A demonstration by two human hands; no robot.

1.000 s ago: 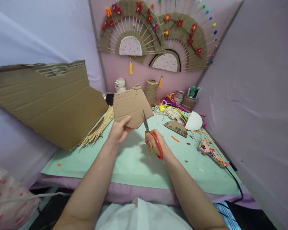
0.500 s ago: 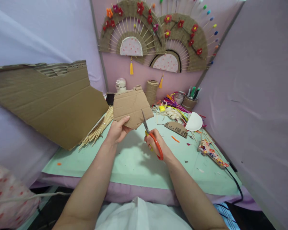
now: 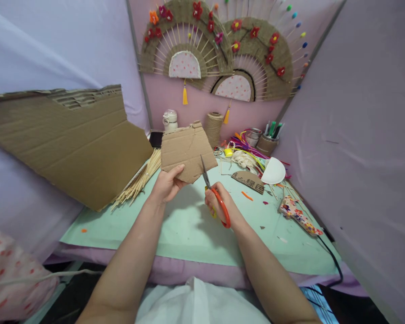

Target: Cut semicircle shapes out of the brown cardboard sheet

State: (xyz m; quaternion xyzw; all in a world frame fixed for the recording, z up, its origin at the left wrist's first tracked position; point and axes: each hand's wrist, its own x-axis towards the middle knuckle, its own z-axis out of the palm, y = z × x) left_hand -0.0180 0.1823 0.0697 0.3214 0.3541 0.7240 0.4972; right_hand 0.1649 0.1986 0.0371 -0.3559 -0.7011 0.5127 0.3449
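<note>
My left hand (image 3: 169, 183) grips a piece of brown cardboard (image 3: 185, 148) by its lower left edge, thumb on the near face. The piece is held up above the table, with a torn tab on its top edge. In my right hand (image 3: 219, 198) are scissors (image 3: 225, 210) with one red-orange and one yellow handle loop. Their blades point up and overlap the lower right edge of the cardboard. A half-round cardboard piece (image 3: 248, 181) with printed characters lies to the right, beside a white half-round piece (image 3: 273, 171).
A large cardboard sheet (image 3: 67, 148) leans at left, near a bundle of thin sticks (image 3: 138, 182). Behind stand a twine spool (image 3: 213, 128), a white bottle (image 3: 170, 120) and a pen holder (image 3: 267, 144). A flower-patterned glue gun (image 3: 299, 216) with a black cord lies at right.
The scissors shift slightly and their handle loops appear closer together than a second ago. The cardboard moves marginally; both hands keep their holds.
</note>
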